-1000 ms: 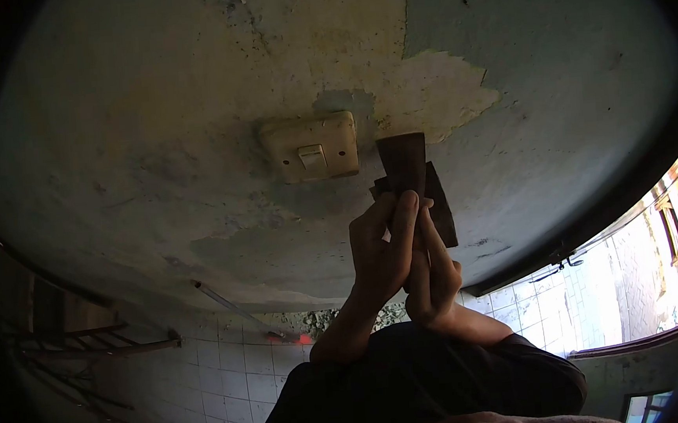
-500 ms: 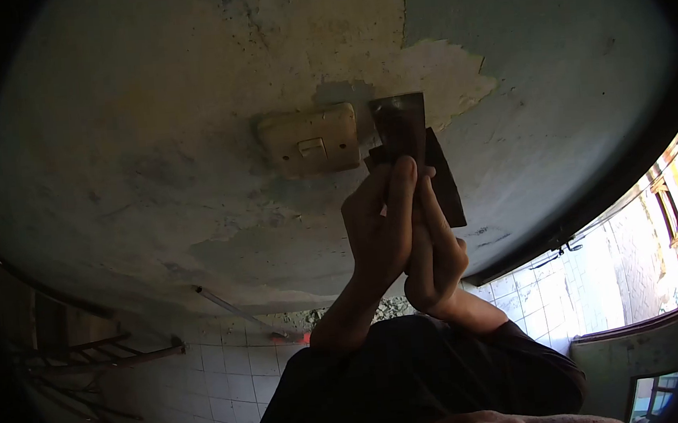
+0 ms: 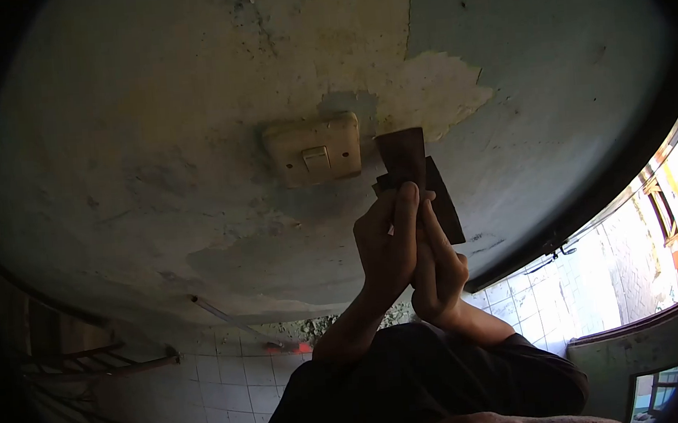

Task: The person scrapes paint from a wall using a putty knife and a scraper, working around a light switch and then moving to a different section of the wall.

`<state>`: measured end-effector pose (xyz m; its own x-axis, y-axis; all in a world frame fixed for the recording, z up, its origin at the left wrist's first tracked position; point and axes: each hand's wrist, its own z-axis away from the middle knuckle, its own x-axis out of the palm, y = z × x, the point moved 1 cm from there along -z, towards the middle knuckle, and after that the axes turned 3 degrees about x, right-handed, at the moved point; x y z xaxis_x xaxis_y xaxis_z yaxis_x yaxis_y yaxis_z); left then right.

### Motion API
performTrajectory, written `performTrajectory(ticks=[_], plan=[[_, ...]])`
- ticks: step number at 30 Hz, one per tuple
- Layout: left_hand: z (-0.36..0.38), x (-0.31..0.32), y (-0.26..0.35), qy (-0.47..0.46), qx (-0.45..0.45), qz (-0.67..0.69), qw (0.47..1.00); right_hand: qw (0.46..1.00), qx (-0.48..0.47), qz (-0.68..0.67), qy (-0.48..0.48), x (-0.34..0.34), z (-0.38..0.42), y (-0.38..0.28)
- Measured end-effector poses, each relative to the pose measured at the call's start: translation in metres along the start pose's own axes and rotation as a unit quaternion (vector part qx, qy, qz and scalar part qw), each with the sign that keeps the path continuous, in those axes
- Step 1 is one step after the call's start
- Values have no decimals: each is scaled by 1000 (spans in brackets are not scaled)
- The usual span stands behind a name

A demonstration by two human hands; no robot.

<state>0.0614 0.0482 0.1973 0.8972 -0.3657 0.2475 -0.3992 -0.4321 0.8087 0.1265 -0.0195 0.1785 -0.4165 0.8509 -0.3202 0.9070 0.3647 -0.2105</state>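
Note:
My left hand (image 3: pixel 386 243) is closed on a dark scraper (image 3: pixel 403 153) with a flared blade, its thumb pressed along the lower part. Against it, my right hand (image 3: pixel 440 275) is closed, fingers pointing up at a second dark flat blade (image 3: pixel 446 208) behind the first. Which fingers bear the second blade is partly hidden. Both blades are in front of the wall, right of a yellowed light switch (image 3: pixel 315 150); whether either touches the wall I cannot tell.
The wall (image 3: pixel 190 104) has peeling paint around the switch. A stick with a red end (image 3: pixel 289 347) lies below, by a tiled floor (image 3: pixel 229 384). Dark metal racks (image 3: pixel 102 369) are at the lower left, and a bright opening (image 3: pixel 610 271) is at the right.
Both hands and the two blades have moved down relative to the switch, and the front blade looks more foreshortened. The whole view has shifted slightly.

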Motion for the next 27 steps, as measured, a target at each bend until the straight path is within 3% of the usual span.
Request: performTrajectory(ticks=[4,8,9,12,19,24,25,27], plan=[[-6,-3,15,2,-15,11,1000,993,83,-81,-20,-3,-8,-8],[5,-5,4,7,-4,0,1000,996,-30,77,-36,-5,1,-7],[4,-4,5,11,-14,7,1000,998,42,7,-38,-6,-3,-15],[3,-9,18,-14,-61,1,998,999,25,24,-17,-2,2,-16],[-3,-8,12,-3,2,-26,1000,993,85,-68,-39,-4,0,-12],[6,-9,2,12,-25,-1,1000,994,-38,99,-26,5,12,-1],[0,-10,2,11,-23,0,1000,999,25,-3,-21,5,9,-5],[-2,-14,7,-1,-27,-18,999,998,46,-29,-28,1,-1,-14]])
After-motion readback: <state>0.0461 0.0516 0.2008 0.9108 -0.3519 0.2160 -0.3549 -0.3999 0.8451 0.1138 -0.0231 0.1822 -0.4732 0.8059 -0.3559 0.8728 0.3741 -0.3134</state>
